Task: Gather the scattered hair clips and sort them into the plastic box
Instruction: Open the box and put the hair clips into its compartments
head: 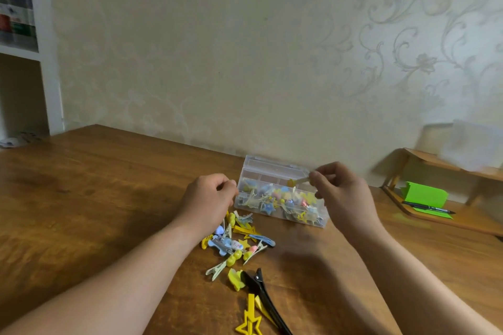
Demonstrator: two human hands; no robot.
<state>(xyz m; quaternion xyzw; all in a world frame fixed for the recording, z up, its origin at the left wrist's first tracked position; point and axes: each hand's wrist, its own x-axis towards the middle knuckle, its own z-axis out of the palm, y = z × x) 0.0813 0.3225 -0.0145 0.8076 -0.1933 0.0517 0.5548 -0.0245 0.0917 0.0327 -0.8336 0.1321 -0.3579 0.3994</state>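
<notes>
A clear plastic box (275, 167) stands open on the wooden table, holding several yellow, blue and pink hair clips. My right hand (340, 190) pinches a small yellow clip (298, 182) above the box's right part. My left hand (209, 196) hovers at the box's left end with fingers curled; whether it holds anything is hidden. A pile of scattered clips (236, 242) lies in front of the box. Nearer me lie a long black clip (268, 299) and a yellow star clip (250, 321).
A low wooden shelf (446, 163) stands at the right by the wall, with a green pad (426, 194) and a black pen (430, 207) on its tray. A white cabinet (46, 62) stands at the far left. The wall runs just behind the box.
</notes>
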